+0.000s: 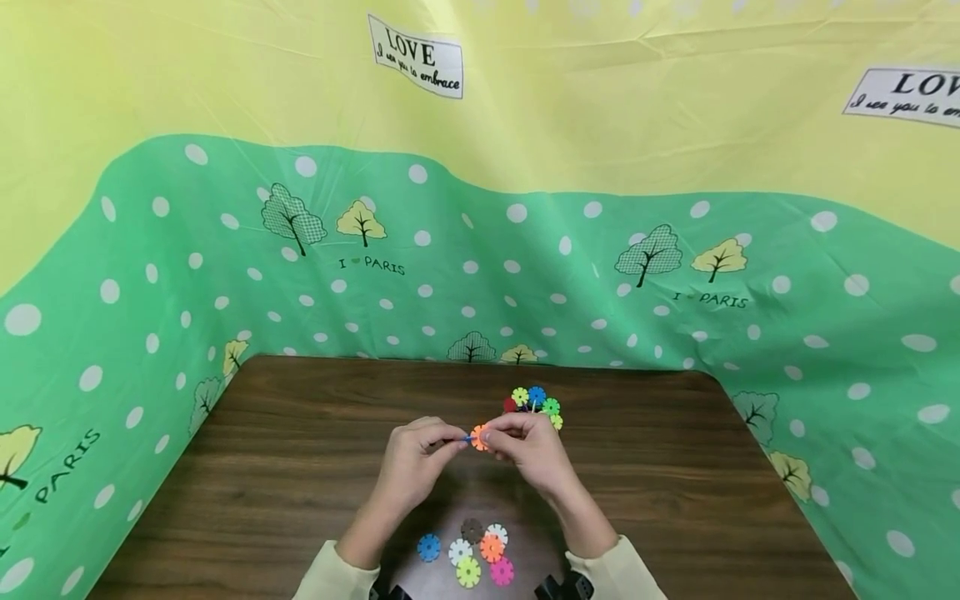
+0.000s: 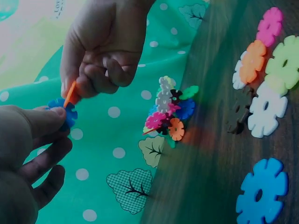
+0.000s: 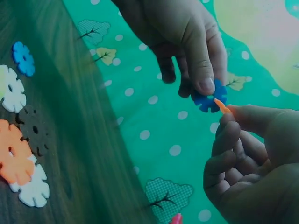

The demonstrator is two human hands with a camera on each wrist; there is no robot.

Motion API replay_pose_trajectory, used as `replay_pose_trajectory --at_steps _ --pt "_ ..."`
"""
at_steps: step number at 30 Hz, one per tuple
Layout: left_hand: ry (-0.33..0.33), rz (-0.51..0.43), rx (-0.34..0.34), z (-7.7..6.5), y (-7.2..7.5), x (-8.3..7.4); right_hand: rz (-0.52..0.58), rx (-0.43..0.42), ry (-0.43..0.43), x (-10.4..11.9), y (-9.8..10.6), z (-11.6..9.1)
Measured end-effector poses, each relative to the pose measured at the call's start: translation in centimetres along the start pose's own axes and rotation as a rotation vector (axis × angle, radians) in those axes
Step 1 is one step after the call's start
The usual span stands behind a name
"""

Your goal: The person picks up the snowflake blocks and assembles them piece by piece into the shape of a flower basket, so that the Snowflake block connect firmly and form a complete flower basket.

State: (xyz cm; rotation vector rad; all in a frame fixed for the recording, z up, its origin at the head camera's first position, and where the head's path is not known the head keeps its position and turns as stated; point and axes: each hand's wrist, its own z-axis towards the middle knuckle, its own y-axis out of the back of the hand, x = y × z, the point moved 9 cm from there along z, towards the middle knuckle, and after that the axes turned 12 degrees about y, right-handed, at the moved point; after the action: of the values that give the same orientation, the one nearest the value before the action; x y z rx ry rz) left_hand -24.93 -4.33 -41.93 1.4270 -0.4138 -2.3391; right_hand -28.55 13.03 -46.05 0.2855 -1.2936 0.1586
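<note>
My left hand [image 1: 414,461] pinches a blue notched disc [image 3: 211,97] between thumb and fingers, seen nearly edge-on in the head view. From the right, my right hand [image 1: 534,454] pinches an orange notched disc [image 1: 478,438]. The two discs meet at their rims, standing crosswise to each other, the orange one's edge at the blue one's notches in both wrist views. Both hands are raised over the middle of the table. Beyond the right hand sits a cluster of joined notched discs [image 2: 168,109] in several colours, partly hidden by that hand in the head view.
On the dark wooden table [image 1: 300,433], close to me, lie loose discs: a blue disc [image 1: 429,547], a brown disc [image 1: 472,531], a yellow-green disc [image 1: 468,572], a pink disc [image 1: 502,571], an orange disc [image 1: 491,547] and white ones. A patterned cloth [image 1: 525,275] hangs around the table.
</note>
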Motion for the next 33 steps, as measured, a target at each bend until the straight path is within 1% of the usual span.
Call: replay_pose_trajectory --at_steps 1,2,4,7,10,12,14,16,18,20,22,25,30,33 --pt "-0.003 0.009 -0.001 0.0 0.0 -0.1 -0.002 0.005 -0.003 -0.1 0.0 0.0" --pt "0.01 0.01 0.003 0.0 0.0 0.0 -0.003 0.01 -0.005 -0.1 -0.1 0.1" --pt "0.07 -0.009 0.019 0.1 -0.1 0.6 -0.001 0.026 -0.001 -0.1 -0.2 0.1" --pt "0.18 -0.057 0.069 0.0 -0.5 1.6 -0.006 0.063 0.004 -0.2 -0.4 0.1" --pt "0.246 -0.101 0.109 0.0 -0.8 2.3 -0.018 0.099 0.01 -0.2 -0.5 -0.1" --pt "0.27 -0.146 0.105 -0.1 -0.5 2.5 -0.052 0.117 0.012 -0.1 -0.4 -0.4" --pt "0.291 -0.201 0.078 0.0 0.0 2.8 -0.1 0.144 0.021 0.0 -0.4 -0.6" --pt "0.316 -0.261 0.04 0.1 0.7 3.2 -0.171 0.195 0.051 0.1 -0.6 -0.8" --pt "0.333 -0.308 0.009 0.3 1.5 3.4 -0.254 0.264 0.085 -0.1 -0.8 -1.1" --pt "0.345 -0.337 -0.012 0.5 2.1 3.5 -0.317 0.337 0.106 -0.5 -1.1 -1.5" --pt "0.351 -0.358 -0.024 0.7 2.5 3.5 -0.371 0.403 0.103 -1.2 -1.4 -2.1" --pt "0.369 -0.387 -0.028 1.1 2.9 3.6 -0.426 0.495 0.086 -2.4 -1.7 -3.0" --pt "0.411 -0.45 -0.014 1.2 3.0 3.8 -0.509 0.649 0.083 -3.5 -2.5 -4.8" --pt "0.426 -0.478 -0.006 1.2 3.0 3.8 -0.56 0.707 0.071 -3.9 -3.1 -5.6"
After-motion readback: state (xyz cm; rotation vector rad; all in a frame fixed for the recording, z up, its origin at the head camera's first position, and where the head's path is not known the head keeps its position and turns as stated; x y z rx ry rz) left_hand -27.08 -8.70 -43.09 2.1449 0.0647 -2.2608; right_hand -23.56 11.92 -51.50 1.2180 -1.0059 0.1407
